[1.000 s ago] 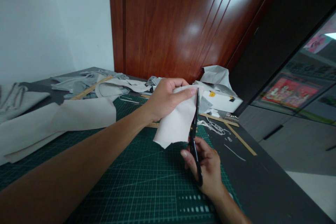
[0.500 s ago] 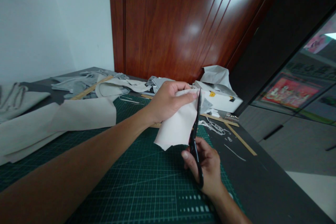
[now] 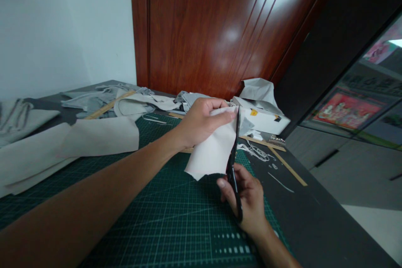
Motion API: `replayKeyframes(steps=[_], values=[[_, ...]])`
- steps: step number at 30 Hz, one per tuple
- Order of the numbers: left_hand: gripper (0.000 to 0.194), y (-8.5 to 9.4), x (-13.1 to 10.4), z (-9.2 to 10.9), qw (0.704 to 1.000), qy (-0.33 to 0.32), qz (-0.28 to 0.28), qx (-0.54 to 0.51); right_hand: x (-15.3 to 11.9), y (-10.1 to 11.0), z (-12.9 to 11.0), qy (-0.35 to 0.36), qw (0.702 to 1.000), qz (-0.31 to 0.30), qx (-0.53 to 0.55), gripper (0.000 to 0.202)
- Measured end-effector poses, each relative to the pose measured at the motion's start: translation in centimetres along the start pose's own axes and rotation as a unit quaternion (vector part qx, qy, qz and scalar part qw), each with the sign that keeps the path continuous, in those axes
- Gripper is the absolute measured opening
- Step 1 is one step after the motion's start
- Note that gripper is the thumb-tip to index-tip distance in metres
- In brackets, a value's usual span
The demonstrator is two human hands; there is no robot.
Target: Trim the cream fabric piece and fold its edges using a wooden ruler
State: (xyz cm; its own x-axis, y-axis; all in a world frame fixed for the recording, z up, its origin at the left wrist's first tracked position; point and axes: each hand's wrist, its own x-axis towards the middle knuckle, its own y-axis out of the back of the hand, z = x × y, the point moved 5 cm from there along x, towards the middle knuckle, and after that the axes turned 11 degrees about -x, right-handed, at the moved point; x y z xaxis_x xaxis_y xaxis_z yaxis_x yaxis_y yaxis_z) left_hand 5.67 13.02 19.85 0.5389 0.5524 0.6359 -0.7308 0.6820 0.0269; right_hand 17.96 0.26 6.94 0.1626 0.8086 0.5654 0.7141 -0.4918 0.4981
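Sewing or craft workroom, small: desk [image 3: 314, 222] with gridded green cutting mat [image 3: 163, 217], black scissors [image 3: 233, 163], wooden rulers [image 3: 287, 165], heaped grey fabric [image 3: 94, 98] (rumpled); polished reddish wooden door [image 3: 201, 29] behind.

From here I see the left hand [image 3: 204, 119] pinching a pale off-white fabric piece [image 3: 213, 146] above the green gridded cutting mat [image 3: 176, 213], while the right hand [image 3: 246, 197] holds black-handled scissors [image 3: 232, 167] upright (blades right along the fabric's edge, near the left fingertips).

hands [image 3: 204, 119]: 2 | scissors [image 3: 232, 163]: 1 | white box [image 3: 264, 120]: 1 | cutting mat [image 3: 176, 217]: 1 | door [image 3: 201, 29]: 1
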Motion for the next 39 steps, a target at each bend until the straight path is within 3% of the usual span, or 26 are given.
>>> replayKeyframes(steps=[22, 39], values=[[0.021, -0.38, -0.38, 0.17, 1.0, 0.015, -0.007, 0.003, -0.28, -0.24, 0.43, -0.009, 0.999, 0.003, 0.041, 0.024], [0.025, -0.3, -0.4, 0.07, 0.999, 0.039, -0.011, -0.001, 0.03, 0.12, -0.06, -0.008, 1.0, 0.0, -0.015, 0.022]])
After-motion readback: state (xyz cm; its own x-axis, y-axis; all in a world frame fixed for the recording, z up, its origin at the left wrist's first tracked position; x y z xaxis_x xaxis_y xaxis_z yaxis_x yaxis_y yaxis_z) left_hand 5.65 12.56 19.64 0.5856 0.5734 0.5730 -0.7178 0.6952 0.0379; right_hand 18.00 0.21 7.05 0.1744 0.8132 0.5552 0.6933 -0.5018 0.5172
